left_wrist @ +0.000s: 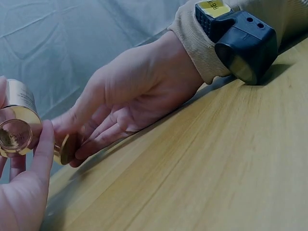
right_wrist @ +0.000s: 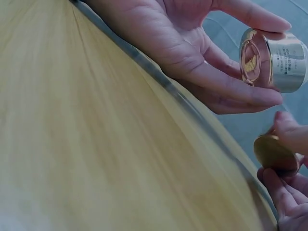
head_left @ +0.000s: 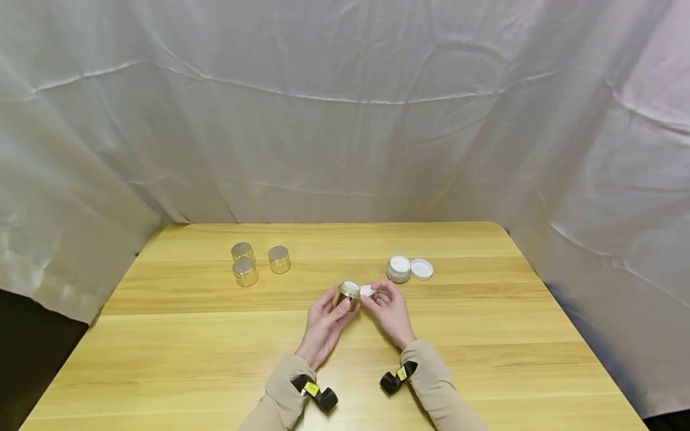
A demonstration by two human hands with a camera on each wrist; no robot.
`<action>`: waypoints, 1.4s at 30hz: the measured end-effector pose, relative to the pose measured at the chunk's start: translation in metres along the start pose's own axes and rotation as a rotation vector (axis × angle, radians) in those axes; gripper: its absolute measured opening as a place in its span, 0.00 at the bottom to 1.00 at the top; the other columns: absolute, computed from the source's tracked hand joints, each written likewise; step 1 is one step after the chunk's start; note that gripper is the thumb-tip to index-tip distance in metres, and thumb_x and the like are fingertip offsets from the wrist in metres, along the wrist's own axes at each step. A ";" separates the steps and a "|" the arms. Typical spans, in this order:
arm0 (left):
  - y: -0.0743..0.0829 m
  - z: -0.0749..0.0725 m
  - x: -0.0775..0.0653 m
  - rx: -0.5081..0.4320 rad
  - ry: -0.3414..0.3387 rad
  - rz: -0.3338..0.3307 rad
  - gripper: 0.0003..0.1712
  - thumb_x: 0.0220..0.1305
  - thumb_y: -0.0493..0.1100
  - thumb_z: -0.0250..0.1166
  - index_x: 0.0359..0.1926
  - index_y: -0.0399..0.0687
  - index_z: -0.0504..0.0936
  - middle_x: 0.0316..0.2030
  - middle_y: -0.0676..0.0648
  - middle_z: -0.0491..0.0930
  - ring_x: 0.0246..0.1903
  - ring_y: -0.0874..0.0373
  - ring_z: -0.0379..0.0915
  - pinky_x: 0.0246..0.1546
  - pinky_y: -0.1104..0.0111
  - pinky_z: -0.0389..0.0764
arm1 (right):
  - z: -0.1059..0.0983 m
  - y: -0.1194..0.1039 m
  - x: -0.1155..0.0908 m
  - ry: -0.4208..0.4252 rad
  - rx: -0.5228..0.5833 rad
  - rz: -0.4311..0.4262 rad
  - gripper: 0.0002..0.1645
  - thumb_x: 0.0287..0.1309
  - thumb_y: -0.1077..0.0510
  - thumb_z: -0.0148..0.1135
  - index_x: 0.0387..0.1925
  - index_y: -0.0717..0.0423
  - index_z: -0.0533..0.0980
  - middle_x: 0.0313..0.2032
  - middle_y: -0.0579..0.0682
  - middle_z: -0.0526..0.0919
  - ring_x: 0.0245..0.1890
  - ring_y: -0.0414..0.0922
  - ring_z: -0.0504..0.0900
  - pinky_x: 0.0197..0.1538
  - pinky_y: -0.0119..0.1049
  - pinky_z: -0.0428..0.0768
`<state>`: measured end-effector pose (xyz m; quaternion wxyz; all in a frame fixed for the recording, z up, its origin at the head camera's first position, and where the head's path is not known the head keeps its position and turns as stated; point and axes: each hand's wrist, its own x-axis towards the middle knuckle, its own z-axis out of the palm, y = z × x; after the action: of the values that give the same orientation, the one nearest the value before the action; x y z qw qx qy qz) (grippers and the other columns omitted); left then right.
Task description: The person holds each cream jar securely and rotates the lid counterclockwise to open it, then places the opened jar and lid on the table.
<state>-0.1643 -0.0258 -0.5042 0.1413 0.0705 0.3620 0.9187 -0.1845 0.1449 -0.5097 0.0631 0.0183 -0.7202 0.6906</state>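
My left hand [head_left: 321, 326] grips a small gold cosmetic jar [head_left: 347, 294] around its side. Its top is off, and something white shows at the mouth. In the left wrist view the jar [left_wrist: 21, 120] is tilted, its shiny round base facing the camera; fine print runs along its side in the right wrist view. Close beside the mouth, my right hand [head_left: 392, 311] pinches the gold lid [right_wrist: 276, 155] between thumb and fingers. The lid's white inner side [head_left: 368, 291] faces up in the head view.
Behind my right hand stands an uncapped jar [head_left: 399, 270] with a white top, a lid [head_left: 422, 269] lying white side up next to it. Several capped gold jars [head_left: 279, 261] stand at the back left of the wooden table [head_left: 178, 359]. A grey curtain [head_left: 334, 149] hangs behind.
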 end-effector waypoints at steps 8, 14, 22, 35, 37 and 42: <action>-0.002 0.000 0.001 0.055 0.072 0.010 0.37 0.63 0.24 0.60 0.71 0.26 0.58 0.66 0.38 0.64 0.57 0.56 0.76 0.66 0.65 0.78 | 0.002 0.006 0.002 -0.009 -0.233 -0.131 0.27 0.47 0.70 0.76 0.50 0.69 0.75 0.51 0.68 0.84 0.55 0.61 0.84 0.61 0.41 0.83; -0.001 0.001 0.002 0.078 0.127 0.035 0.36 0.61 0.24 0.61 0.70 0.25 0.60 0.61 0.40 0.68 0.56 0.57 0.75 0.64 0.66 0.79 | 0.005 0.008 0.007 0.003 -0.394 -0.229 0.31 0.47 0.67 0.76 0.55 0.67 0.75 0.53 0.64 0.83 0.54 0.59 0.85 0.61 0.42 0.83; -0.003 0.000 0.004 0.096 0.171 0.044 0.38 0.61 0.24 0.62 0.70 0.27 0.59 0.60 0.41 0.68 0.57 0.56 0.74 0.62 0.68 0.81 | 0.011 0.010 0.017 0.048 -0.611 -0.269 0.30 0.54 0.59 0.74 0.57 0.64 0.75 0.53 0.62 0.85 0.56 0.59 0.84 0.64 0.54 0.80; -0.005 0.002 0.004 0.112 0.170 0.020 0.40 0.61 0.25 0.62 0.71 0.27 0.55 0.64 0.37 0.62 0.58 0.55 0.70 0.63 0.70 0.80 | 0.018 0.015 0.039 0.110 -0.705 -0.232 0.32 0.59 0.56 0.71 0.60 0.65 0.73 0.55 0.65 0.83 0.57 0.62 0.83 0.62 0.56 0.80; -0.005 0.001 0.003 0.112 0.167 0.022 0.41 0.60 0.26 0.64 0.71 0.27 0.55 0.65 0.36 0.61 0.59 0.55 0.70 0.63 0.69 0.80 | 0.019 0.015 0.040 0.119 -0.710 -0.231 0.32 0.59 0.55 0.71 0.61 0.65 0.73 0.56 0.65 0.83 0.57 0.61 0.82 0.62 0.55 0.80; -0.005 0.000 0.003 0.134 0.158 0.044 0.45 0.59 0.30 0.68 0.72 0.27 0.54 0.65 0.36 0.60 0.59 0.55 0.69 0.61 0.71 0.80 | 0.023 0.014 0.044 0.128 -0.707 -0.223 0.34 0.60 0.53 0.71 0.63 0.65 0.71 0.56 0.64 0.83 0.58 0.61 0.82 0.63 0.54 0.80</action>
<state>-0.1661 -0.0217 -0.5076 0.0870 0.0153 0.4311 0.8980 -0.2308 0.1253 -0.5192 0.1854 0.0306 -0.9024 0.3879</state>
